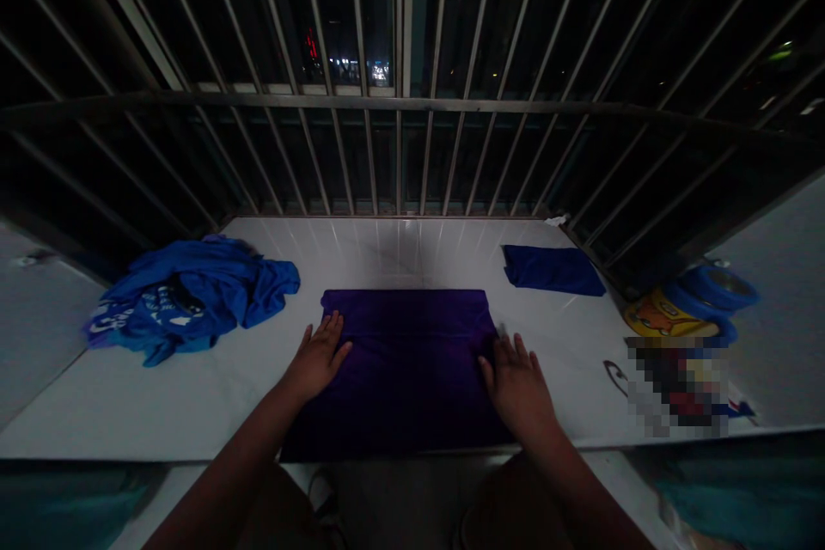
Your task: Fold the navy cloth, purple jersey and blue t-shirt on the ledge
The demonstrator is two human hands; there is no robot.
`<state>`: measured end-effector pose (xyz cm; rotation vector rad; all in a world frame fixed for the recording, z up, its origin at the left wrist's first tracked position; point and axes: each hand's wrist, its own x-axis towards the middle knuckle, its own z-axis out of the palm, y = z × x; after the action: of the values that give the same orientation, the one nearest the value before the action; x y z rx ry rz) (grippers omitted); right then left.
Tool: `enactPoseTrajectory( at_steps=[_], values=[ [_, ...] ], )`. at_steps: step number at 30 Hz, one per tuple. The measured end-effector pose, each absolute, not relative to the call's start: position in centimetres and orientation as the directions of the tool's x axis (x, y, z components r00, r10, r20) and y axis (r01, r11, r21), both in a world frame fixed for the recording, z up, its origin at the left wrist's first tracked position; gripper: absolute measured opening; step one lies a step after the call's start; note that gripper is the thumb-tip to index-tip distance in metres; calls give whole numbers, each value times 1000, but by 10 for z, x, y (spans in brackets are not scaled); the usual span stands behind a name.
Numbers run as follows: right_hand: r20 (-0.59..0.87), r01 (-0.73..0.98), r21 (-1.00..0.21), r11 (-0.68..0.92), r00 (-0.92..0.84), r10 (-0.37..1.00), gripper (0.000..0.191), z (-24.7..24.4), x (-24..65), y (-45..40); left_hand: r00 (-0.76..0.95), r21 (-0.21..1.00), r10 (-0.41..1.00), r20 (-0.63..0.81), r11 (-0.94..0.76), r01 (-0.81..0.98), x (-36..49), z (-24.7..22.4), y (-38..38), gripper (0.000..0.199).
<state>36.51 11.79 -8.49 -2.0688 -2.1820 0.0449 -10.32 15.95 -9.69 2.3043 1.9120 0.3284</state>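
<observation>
A dark purple cloth garment (400, 378) lies flat on the white ledge in front of me, its far edge straight and its near end at the ledge's front edge. My left hand (322, 352) rests on its left edge with the fingers stretched out. On the opposite edge lies my right hand (519, 374), fingers spread and pointing away from me. Neither hand grips anything. To the left is a crumpled heap of blue clothes (212, 284) with white print. A folded dark blue cloth (551, 269) lies at the back right.
The white ledge (400, 253) ends at a metal bar grille (400, 105) before a dark window. At the right stand a yellow and blue container (670, 314) and a partly blurred item (689, 387) with a loop. White walls (39, 326) close both sides.
</observation>
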Motion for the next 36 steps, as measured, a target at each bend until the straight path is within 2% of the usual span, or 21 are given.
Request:
enactPoseTrajectory(
  at_steps=[4,7,14,17,21,24,27,29,31,33,36],
  values=[
    [24,979,-109,170,-168,985,83,-66,373,201,225,290,972,74,-236,927,-106,-89,171,66],
    [-13,970,-118,211,-214,977,83,-72,365,240,216,254,975,60,-224,941,-95,-91,167,77],
    [-19,972,-118,203,-207,978,81,-88,368,278,194,190,959,205,-233,954,-92,-103,142,83],
    [4,958,-107,268,-269,963,81,-84,380,293,159,257,972,170,-200,945,-109,-99,150,82],
    [22,893,-155,422,-424,905,87,-70,393,311,64,440,973,222,-159,884,-136,-82,186,63],
    [2,855,-199,478,-488,873,91,-56,397,323,79,437,962,263,-192,879,-150,-63,228,60],
    [-86,822,-281,496,-536,840,69,-44,394,334,260,390,963,76,-269,880,-154,-48,273,63],
    [-136,813,-322,485,-547,826,44,-38,390,342,356,395,933,-57,-306,866,-154,-40,299,46],
    [-142,814,-335,474,-541,829,27,-34,386,349,403,404,909,-108,-330,853,-152,-34,317,24],
    [-114,823,-334,460,-519,847,24,-32,383,356,424,407,899,-114,-347,845,-151,-30,328,18],
    [-78,836,-340,432,-482,873,30,-28,379,363,420,404,900,-120,-342,848,-148,-28,331,24]
  ],
)
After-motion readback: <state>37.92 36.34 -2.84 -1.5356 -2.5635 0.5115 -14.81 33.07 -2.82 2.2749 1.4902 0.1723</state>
